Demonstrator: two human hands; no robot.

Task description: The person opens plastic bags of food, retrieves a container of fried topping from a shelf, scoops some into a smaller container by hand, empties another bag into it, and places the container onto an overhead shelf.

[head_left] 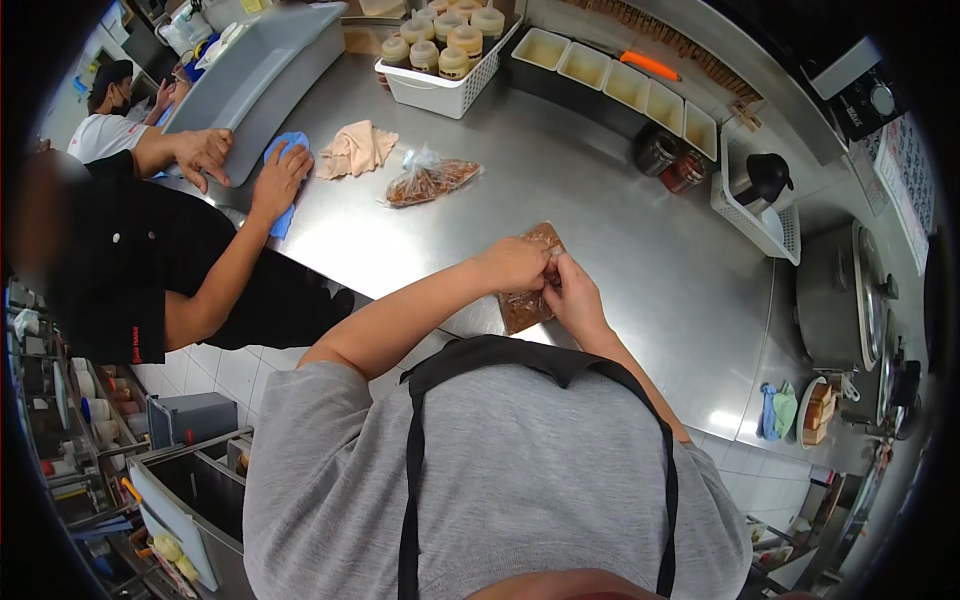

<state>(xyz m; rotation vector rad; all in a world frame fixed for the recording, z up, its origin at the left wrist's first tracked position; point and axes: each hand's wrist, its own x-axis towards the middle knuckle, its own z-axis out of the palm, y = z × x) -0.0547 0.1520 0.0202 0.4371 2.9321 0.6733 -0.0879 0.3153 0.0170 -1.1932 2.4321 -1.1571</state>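
Observation:
A flat package of brown food in clear plastic [527,312] lies on the steel counter [640,210] close to my body. My left hand [517,265] and my right hand [574,291] meet over its middle, with fingertips pinched together at the plastic. The exact bit of wrap between the fingers is too small to make out. Beyond them, a clear plastic bag of reddish-brown food [435,182] rests on the counter, beside a crumpled peach cloth [356,150].
At the left a person in black presses a blue cloth [283,222] near a grey tub [255,85]. Sauce bottles fill a white basket [440,92]. Further right are sauce containers [627,86], a white basket with a jug [757,215], a large pot [835,295] and sliced bread [819,412].

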